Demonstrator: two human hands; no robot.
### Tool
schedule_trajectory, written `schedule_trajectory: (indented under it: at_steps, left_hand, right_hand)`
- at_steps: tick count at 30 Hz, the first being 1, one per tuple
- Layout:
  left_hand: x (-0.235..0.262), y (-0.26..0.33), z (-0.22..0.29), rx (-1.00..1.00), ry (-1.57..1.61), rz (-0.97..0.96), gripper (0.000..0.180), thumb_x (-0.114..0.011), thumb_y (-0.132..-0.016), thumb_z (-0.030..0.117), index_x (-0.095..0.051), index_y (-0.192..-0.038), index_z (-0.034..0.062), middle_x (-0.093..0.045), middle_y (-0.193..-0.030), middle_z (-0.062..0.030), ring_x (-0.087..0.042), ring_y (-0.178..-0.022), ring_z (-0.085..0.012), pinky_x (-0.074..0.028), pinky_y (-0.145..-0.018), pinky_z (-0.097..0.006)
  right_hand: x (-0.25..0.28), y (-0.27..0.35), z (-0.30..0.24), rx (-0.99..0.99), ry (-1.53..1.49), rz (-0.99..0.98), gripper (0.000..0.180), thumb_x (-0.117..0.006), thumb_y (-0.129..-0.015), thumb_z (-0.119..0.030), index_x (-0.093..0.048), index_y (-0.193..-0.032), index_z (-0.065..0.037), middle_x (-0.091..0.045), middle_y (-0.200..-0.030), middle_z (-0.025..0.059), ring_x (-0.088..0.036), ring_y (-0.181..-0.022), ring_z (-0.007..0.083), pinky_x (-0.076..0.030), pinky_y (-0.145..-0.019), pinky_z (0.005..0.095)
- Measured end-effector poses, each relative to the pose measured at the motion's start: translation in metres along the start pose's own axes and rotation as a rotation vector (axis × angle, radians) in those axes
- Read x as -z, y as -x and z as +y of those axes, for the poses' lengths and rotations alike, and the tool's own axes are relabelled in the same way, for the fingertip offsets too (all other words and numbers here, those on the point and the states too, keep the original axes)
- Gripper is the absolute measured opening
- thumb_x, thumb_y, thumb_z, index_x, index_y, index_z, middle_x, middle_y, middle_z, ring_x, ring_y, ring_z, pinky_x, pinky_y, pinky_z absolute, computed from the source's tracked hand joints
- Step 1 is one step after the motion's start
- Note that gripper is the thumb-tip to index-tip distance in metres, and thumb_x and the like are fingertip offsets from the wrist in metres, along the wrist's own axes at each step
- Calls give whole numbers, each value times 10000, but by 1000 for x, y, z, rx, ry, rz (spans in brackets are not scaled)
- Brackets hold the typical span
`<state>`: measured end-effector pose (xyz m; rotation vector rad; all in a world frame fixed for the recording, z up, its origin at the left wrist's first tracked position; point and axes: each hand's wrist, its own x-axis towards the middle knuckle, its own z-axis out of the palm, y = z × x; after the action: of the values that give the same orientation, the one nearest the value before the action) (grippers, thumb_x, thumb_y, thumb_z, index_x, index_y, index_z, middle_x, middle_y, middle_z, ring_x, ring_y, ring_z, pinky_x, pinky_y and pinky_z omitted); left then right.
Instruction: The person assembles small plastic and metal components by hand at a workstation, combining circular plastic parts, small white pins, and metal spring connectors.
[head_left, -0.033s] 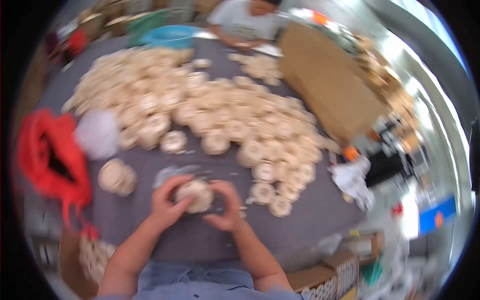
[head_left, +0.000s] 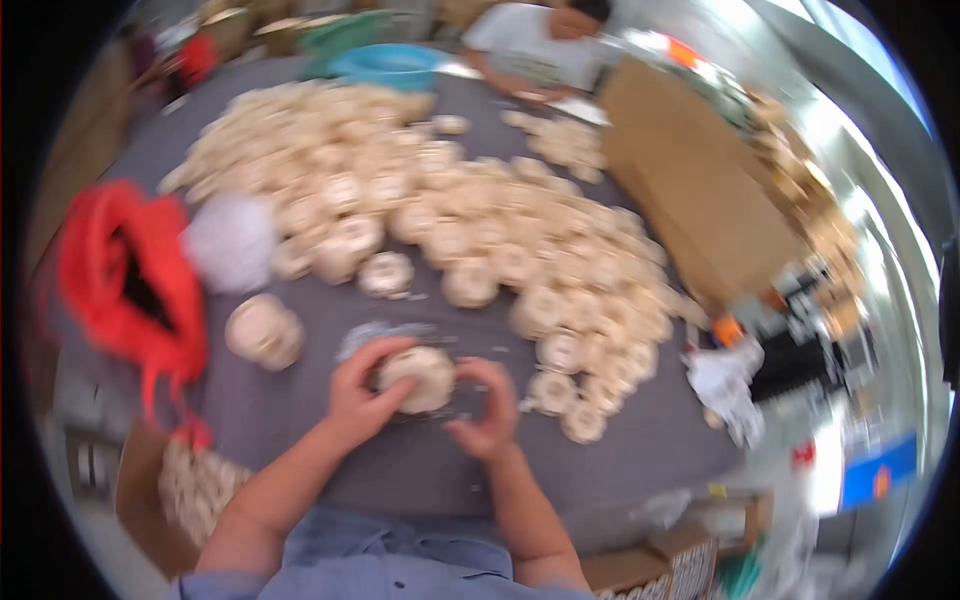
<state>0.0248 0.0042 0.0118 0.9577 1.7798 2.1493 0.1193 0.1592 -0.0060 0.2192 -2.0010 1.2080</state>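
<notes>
My left hand (head_left: 358,396) grips a round cream-coloured disc (head_left: 422,380) by its left side, the thumb lying over its face. The disc has a notched, scalloped-looking edge, though blur hides finer detail. Just right of it, my right hand (head_left: 488,412) is held with thumb and fingers apart, a small gap from the disc. Crumpled clear plastic (head_left: 372,335) lies behind my left hand. Beyond spreads a big heap of similar cream discs (head_left: 560,250), many with a ring or hole in the middle. A small stack of cream discs (head_left: 264,332) sits to the left.
A red bag (head_left: 170,290) and a white bundle (head_left: 232,243) lie at left on the grey tabletop (head_left: 400,470). Brown cardboard (head_left: 690,180) covers the right side. A blue basin (head_left: 390,65) and a seated person (head_left: 535,50) are across the table. An open carton (head_left: 145,490) stands below left.
The whole view has shifted, so everything sits further right in the picture. My right hand is a little further from the disc; my left hand keeps its hold.
</notes>
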Motion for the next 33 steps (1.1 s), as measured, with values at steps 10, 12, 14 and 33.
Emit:
schedule_trajectory:
  at_steps: [10, 12, 14, 33]
  left_hand:
    - [90, 74, 30, -35, -324, 303, 341, -613, -780, 73, -527, -1107, 27, -558, -1004, -63, -545, -918, -148, -440, -798, -262]
    - [107, 64, 47, -5, -122, 528, 310, -578, -809, 87, -517, -1107, 28, -558, -982, -43, -538, -882, -116, -439, -766, -238]
    - [127, 59, 46, -59, -2, 691, 258, -535, -846, 122, -511, -1085, 28, -552, -964, -19, -524, -854, -74, -427, -750, -210]
    - [80, 63, 9, -304, -655, 353, 252, -522, -763, 9, -526, -1013, 38, -484, -1047, -124, -475, -951, -243, -370, -824, -329]
  right_hand:
    - [-15, 0, -11, -149, -189, 238, 351, -541, -755, -92, -481, -1077, 35, -546, -919, 109, -521, -848, 183, -406, -821, 310]
    - [-10, 6, -12, -158, -181, 235, 341, -532, -762, -80, -479, -1078, 35, -545, -921, 107, -521, -845, 180, -407, -816, 306]
    - [-5, 4, -9, -205, -155, 293, 325, -521, -772, -53, -475, -1082, 36, -548, -905, 103, -519, -837, 170, -411, -804, 294]
    - [99, 66, -14, -371, 714, 599, 105, -524, -841, -27, -587, -917, 9, -578, -859, 46, -541, -761, 108, -434, -706, 232]
